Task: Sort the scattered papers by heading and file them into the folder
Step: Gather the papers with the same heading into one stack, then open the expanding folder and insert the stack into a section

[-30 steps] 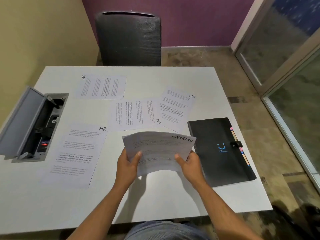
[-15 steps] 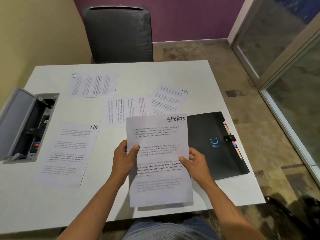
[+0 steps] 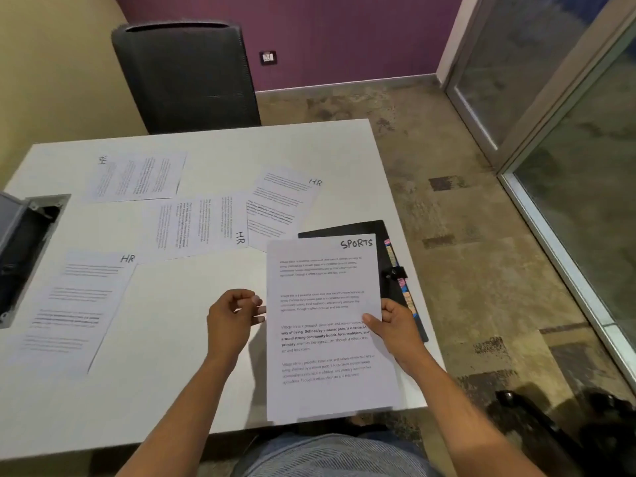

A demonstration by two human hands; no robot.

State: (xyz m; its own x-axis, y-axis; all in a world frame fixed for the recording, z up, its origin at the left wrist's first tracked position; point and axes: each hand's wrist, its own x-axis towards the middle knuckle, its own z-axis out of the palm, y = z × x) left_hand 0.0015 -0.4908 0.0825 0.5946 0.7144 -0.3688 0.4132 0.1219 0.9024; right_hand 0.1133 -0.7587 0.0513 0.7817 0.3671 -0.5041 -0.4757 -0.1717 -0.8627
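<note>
My right hand (image 3: 395,325) pinches the right edge of a sheet headed SPORTS (image 3: 327,325), thumb on top, holding it upright over the table's front right. My left hand (image 3: 234,315) hovers just left of the sheet with loosely curled fingers, holding nothing. The black folder (image 3: 380,232) with coloured tabs lies behind the sheet, mostly hidden by it. Several sheets headed HR lie scattered: one at the front left (image 3: 75,311), one in the middle (image 3: 199,227), one at the back left (image 3: 137,175), one at the back right (image 3: 282,204).
An open grey cable box (image 3: 20,249) is set into the white table (image 3: 155,390) at the left edge. A black chair (image 3: 186,74) stands behind the table. Glass panels run along the right; bare floor lies beside the table.
My left hand has let go of the SPORTS sheet. My right hand has carried the sheet to the right, over the folder. The camera has turned right and tilted up.
</note>
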